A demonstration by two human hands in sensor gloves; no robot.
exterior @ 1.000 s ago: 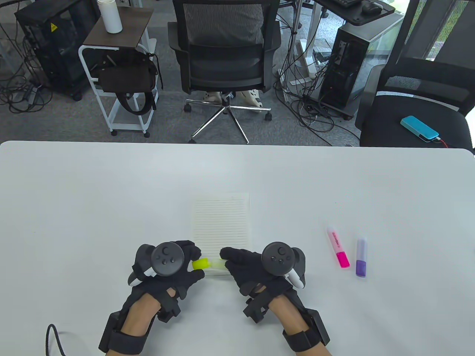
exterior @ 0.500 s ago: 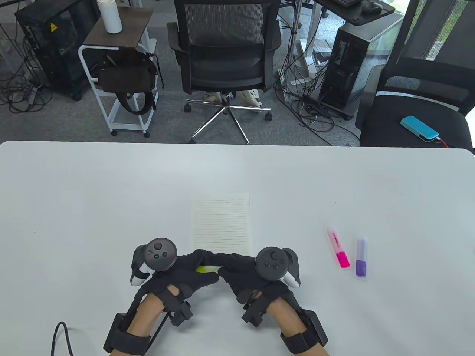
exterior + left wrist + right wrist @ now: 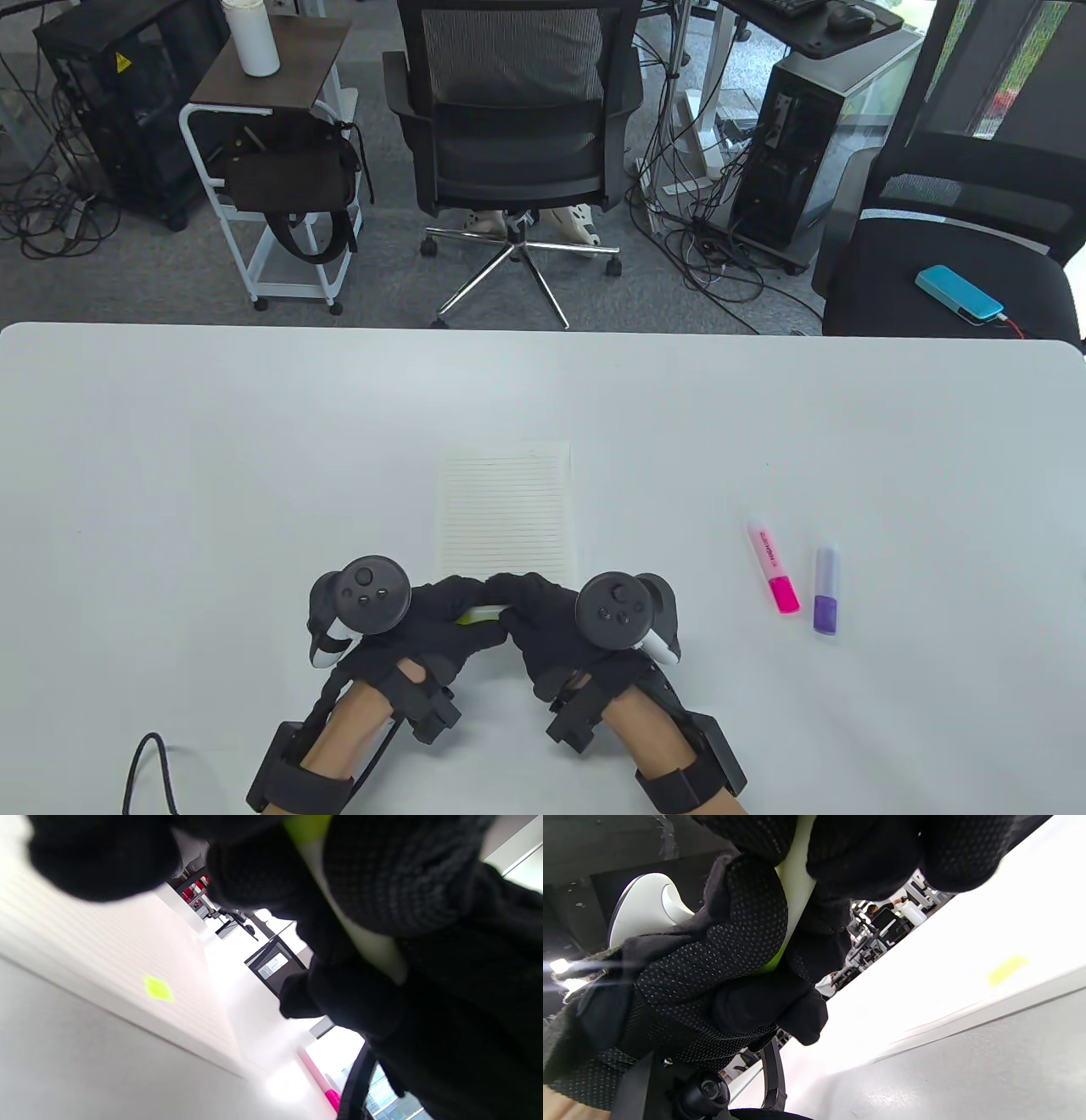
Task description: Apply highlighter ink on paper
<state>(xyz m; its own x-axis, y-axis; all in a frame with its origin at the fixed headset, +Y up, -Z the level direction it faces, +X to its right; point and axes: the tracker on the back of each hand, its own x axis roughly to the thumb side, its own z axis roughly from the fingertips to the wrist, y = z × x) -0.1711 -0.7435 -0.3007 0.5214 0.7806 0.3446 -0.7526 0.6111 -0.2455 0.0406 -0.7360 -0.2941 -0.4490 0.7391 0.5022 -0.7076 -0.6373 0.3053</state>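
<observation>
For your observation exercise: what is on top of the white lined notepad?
On the white lined notepad a small yellow-green ink mark shows near its near edge. Both gloved hands, left hand and right hand, holding the yellow-green highlighter, cover that edge from above.

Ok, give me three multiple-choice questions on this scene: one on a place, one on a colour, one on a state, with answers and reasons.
1. Where does the pink highlighter lie?
A. On the notepad
B. On the table, right of the notepad
C. On a chair

2. What colour is the ink mark on the paper?
A. Yellow-green
B. Pink
C. Purple

3. What is happening to the yellow highlighter?
A. Lying untouched
B. Left hand only
C. Both the left hand and right hand grip it

Answers: B, it lies beside the purple highlighter; A, the left wrist view shows it; C, fingers of both close round it.
</observation>
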